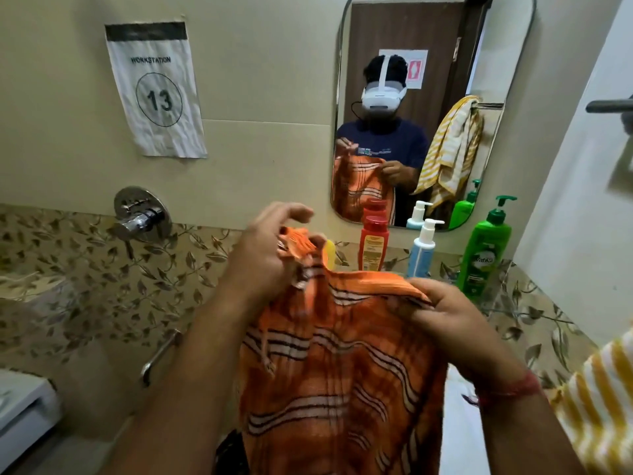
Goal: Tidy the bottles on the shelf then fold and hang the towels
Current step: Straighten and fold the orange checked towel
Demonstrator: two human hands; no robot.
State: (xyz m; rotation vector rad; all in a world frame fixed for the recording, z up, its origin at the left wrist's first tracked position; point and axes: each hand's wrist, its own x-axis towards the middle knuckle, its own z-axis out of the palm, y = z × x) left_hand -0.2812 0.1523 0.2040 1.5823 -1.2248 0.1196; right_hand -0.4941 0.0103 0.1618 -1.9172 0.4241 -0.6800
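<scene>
An orange towel (335, 365) with dark and white stripes hangs in front of me, held up by its top edge. My left hand (263, 255) pinches the bunched left corner, with the upper fingers spread loose above it. My right hand (445, 313) grips the right corner of the top edge. Behind the towel, on the shelf, stand a red bottle (373, 243), a pale blue pump bottle (423, 250) and a green pump bottle (484, 248), all upright. A yellow object (330, 250) peeks out behind the towel's corner. A yellow-striped towel (603, 402) hangs at the right edge.
A mirror (428, 108) on the wall reflects a person wearing a headset, the towels and the bottles. A chrome tap valve (140, 216) and a grab bar (159, 354) are on the left wall. A paper sign (154, 87) reads workstation 13.
</scene>
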